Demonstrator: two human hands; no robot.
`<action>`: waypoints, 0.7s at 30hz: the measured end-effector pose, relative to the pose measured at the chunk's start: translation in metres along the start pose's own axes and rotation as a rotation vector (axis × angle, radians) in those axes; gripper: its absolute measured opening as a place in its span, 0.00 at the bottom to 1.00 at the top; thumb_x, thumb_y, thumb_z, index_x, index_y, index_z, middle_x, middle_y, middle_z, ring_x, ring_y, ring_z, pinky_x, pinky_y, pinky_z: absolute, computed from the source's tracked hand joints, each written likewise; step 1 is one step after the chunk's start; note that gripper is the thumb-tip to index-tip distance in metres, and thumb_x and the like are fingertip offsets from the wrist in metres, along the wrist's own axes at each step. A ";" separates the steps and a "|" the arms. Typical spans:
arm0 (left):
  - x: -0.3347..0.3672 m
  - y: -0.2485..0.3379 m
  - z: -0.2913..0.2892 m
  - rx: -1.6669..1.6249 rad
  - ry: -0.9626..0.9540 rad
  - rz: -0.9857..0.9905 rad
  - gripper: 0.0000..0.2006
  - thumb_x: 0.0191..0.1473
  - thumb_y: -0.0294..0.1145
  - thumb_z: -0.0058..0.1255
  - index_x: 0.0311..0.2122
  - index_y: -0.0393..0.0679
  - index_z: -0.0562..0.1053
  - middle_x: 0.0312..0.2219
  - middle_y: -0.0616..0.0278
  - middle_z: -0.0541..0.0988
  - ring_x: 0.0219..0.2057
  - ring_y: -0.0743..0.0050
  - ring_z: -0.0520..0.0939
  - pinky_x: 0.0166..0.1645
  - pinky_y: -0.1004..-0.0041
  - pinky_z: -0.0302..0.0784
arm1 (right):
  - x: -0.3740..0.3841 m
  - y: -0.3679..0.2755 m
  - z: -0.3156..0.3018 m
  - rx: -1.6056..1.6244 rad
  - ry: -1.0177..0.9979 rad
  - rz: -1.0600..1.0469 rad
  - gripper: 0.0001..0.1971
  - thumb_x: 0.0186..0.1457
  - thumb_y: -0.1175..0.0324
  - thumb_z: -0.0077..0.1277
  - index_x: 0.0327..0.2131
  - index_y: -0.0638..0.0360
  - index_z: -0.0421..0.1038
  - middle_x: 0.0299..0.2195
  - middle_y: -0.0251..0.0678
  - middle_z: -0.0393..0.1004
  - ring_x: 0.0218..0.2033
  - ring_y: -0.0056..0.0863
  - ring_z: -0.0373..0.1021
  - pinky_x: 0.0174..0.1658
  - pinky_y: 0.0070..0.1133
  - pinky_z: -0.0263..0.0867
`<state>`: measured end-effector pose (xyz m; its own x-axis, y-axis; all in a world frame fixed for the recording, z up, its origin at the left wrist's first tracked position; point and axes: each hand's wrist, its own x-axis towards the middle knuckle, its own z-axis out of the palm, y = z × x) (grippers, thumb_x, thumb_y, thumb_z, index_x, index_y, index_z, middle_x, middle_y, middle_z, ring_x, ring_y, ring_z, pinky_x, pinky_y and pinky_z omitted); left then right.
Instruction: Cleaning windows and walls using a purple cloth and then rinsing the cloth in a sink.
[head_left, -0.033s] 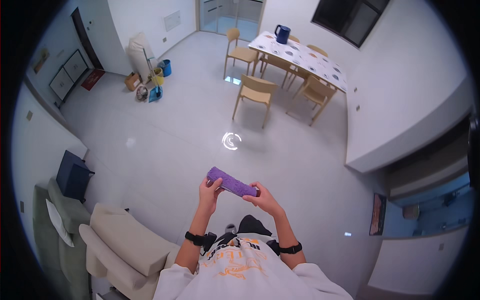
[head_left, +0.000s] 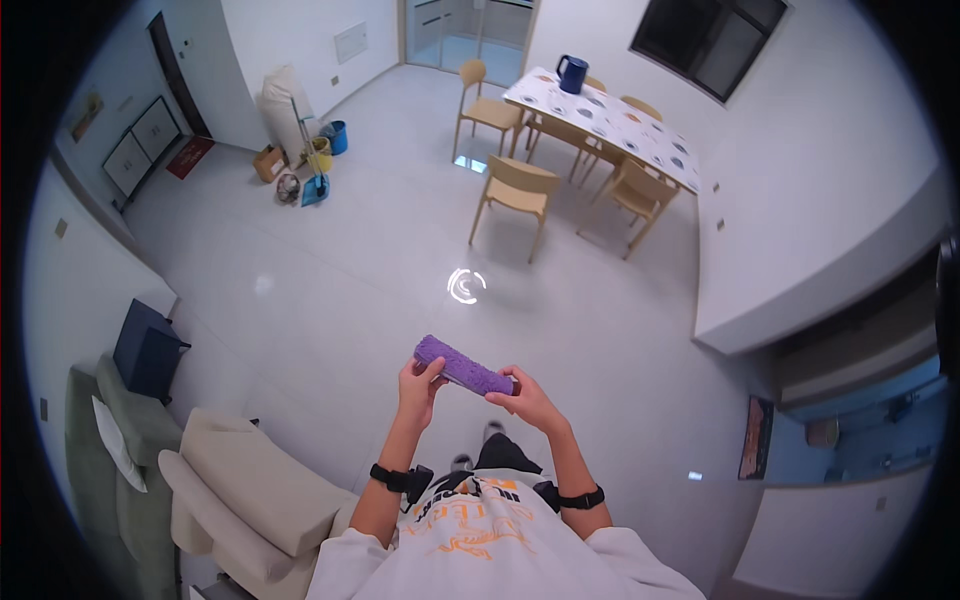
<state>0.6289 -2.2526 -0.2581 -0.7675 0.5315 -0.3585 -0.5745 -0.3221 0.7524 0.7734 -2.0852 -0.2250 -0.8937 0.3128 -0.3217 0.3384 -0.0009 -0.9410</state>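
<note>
A long, narrow purple pad (head_left: pixel 461 366) with a fuzzy, shaggy face is held level in front of my body. It resembles a mop pad, but its exact kind is unclear. At its left end my left hand (head_left: pixel 422 385) grips it, thumb on top and fingers curled underneath. My right hand (head_left: pixel 525 396) pinches the right end between thumb and fingers. The underside of the pad is mostly hidden, and a dark edge shows at its right end.
A beige sofa seat (head_left: pixel 250 480) lies close on my left, with a navy stool (head_left: pixel 150 350) beyond it. Ahead, a wooden chair (head_left: pixel 518 190) stands before the dining table (head_left: pixel 620 118). A blue dustpan (head_left: pixel 315 190) and buckets sit at the far left wall.
The room has shifted slightly in view, and one of my feet now shows ahead of the other. Both hands keep the same hold on the purple pad.
</note>
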 end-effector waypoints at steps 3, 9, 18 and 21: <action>0.058 0.024 0.004 -0.025 0.048 0.038 0.11 0.52 0.25 0.56 0.41 0.40 0.72 0.34 0.66 0.77 0.34 0.79 0.77 0.36 0.76 0.74 | 0.077 -0.014 -0.016 -0.029 -0.104 0.035 0.21 0.48 0.60 0.62 0.41 0.58 0.66 0.24 0.28 0.69 0.24 0.15 0.65 0.27 0.14 0.60; 0.151 0.087 0.014 -0.105 0.150 0.164 0.12 0.51 0.26 0.56 0.42 0.39 0.72 0.35 0.66 0.77 0.36 0.80 0.76 0.42 0.77 0.72 | 0.228 -0.046 -0.023 0.068 -0.465 -0.078 0.23 0.50 0.60 0.60 0.45 0.62 0.66 0.33 0.33 0.72 0.34 0.19 0.68 0.37 0.19 0.66; 0.235 0.203 -0.002 -0.322 0.205 0.391 0.16 0.59 0.35 0.48 0.45 0.34 0.67 0.40 0.54 0.75 0.42 0.63 0.77 0.48 0.66 0.73 | 0.386 -0.159 0.073 -0.168 -0.834 -0.024 0.23 0.58 0.54 0.50 0.49 0.63 0.66 0.31 0.32 0.72 0.31 0.16 0.67 0.35 0.17 0.64; 0.291 0.234 -0.035 -0.368 0.266 0.449 0.16 0.60 0.37 0.47 0.45 0.34 0.67 0.39 0.53 0.75 0.41 0.61 0.77 0.48 0.66 0.73 | 0.438 -0.178 0.102 -0.061 -0.824 0.021 0.20 0.60 0.55 0.48 0.45 0.63 0.68 0.29 0.31 0.72 0.30 0.16 0.66 0.34 0.18 0.64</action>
<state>0.2613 -2.2013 -0.2056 -0.9735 0.0846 -0.2124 -0.2039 -0.7416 0.6391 0.2919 -2.0454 -0.2091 -0.8086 -0.4833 -0.3354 0.3516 0.0601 -0.9342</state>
